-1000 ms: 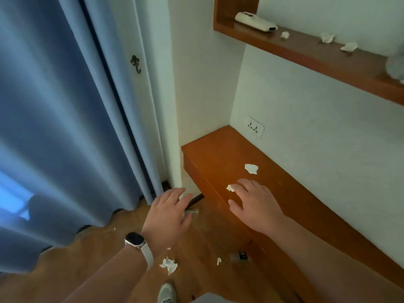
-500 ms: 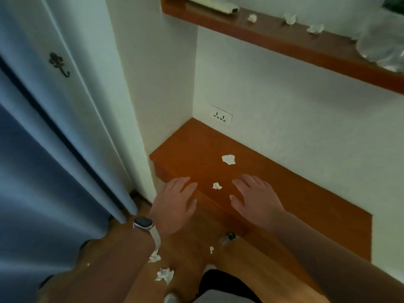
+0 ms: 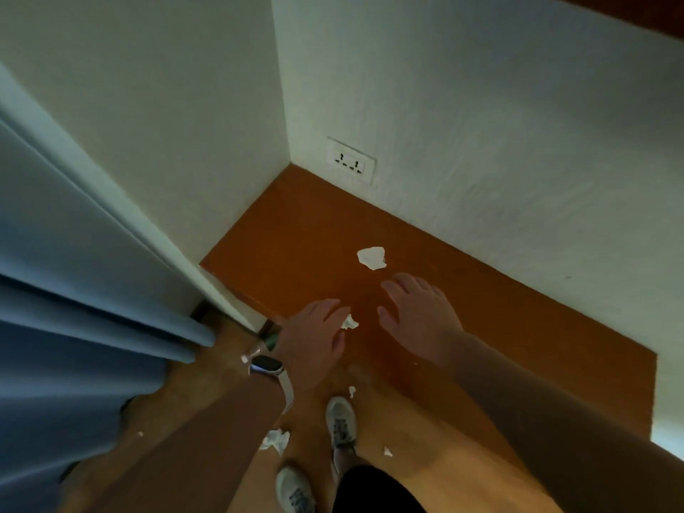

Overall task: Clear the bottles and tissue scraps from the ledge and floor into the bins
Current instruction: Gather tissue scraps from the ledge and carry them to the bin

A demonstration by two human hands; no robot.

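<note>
Two white tissue scraps lie on the low wooden ledge (image 3: 296,231): a larger scrap (image 3: 372,258) further back and a small scrap (image 3: 349,322) near the front edge. My left hand (image 3: 314,338), a watch on its wrist, hovers open with its fingertips right beside the small scrap. My right hand (image 3: 418,309) is spread open over the ledge, just in front of the larger scrap. On the floor lie more scraps (image 3: 274,440) (image 3: 387,452) (image 3: 352,391). A clear bottle (image 3: 263,346) lies on the floor, mostly hidden behind my left wrist.
A blue curtain (image 3: 74,290) hangs at the left beside a white wall corner. A wall socket (image 3: 351,164) sits just above the ledge. My two shoes (image 3: 340,420) stand on the wooden floor right below the ledge.
The view has tilted down and closer to the ledge; the upper shelf has left the frame. Both hands moved forward over the ledge, the left one reaching the small scrap.
</note>
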